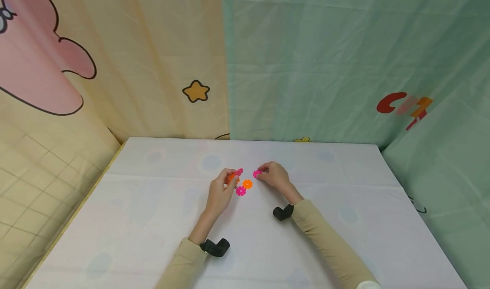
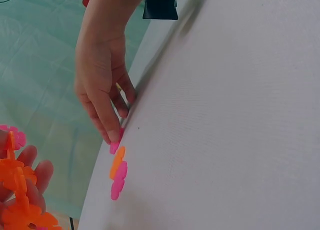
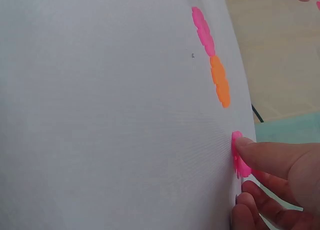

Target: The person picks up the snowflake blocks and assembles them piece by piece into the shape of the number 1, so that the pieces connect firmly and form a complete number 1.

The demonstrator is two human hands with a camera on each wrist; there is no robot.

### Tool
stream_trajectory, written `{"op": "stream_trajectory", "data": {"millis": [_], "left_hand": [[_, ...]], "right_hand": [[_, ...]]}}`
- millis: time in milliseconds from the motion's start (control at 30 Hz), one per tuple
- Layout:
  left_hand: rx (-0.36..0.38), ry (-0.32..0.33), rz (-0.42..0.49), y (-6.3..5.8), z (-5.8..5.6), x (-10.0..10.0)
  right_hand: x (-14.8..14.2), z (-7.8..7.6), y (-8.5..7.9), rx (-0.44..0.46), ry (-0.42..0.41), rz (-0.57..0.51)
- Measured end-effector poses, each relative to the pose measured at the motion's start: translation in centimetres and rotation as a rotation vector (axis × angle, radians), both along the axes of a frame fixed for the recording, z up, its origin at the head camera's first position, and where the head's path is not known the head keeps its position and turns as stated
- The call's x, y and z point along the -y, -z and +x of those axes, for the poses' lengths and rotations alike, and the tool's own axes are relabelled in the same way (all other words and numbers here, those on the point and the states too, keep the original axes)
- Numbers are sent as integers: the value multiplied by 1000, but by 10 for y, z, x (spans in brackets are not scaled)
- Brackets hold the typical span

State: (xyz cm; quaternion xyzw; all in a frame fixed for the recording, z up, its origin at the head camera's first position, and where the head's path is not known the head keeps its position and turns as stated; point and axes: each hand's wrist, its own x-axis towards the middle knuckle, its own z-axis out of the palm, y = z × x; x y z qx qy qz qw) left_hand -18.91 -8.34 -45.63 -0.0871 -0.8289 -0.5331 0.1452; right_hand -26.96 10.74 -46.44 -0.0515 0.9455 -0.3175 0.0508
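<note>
My left hand [image 1: 220,195] holds a joined cluster of flower-shaped plastic pieces, raised off the table. Orange pieces [image 2: 30,217] sit at the fingers, and a pink flower piece [image 1: 239,171] sticks out at the cluster's far end. With thumb and fingers, my right hand [image 1: 276,176] pinches a single pink flower piece [image 3: 240,157] down at the tabletop. Between the hands an orange flower piece [image 1: 247,184] lies flat. Right beside it, nearer to me, lies another pink flower piece [image 1: 240,191].
The table [image 1: 337,246] has a white cloth with pale spots. Behind it hang a yellow curtain [image 1: 164,59] and a green curtain [image 1: 298,68]. A black wrist mount [image 1: 215,247] is on the left wrist, and another black mount [image 1: 283,212] on the right.
</note>
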Motion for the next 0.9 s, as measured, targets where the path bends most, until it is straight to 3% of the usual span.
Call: {"op": "stream_trajectory", "data": {"millis": [533,900], "left_hand": [[64,-10,0,0,0,-5],[55,30,26,-2,0,-7]], "right_hand": [[-4,6,0,-57,-3,-1],[-4,22,-13,-139,30,-222]]}}
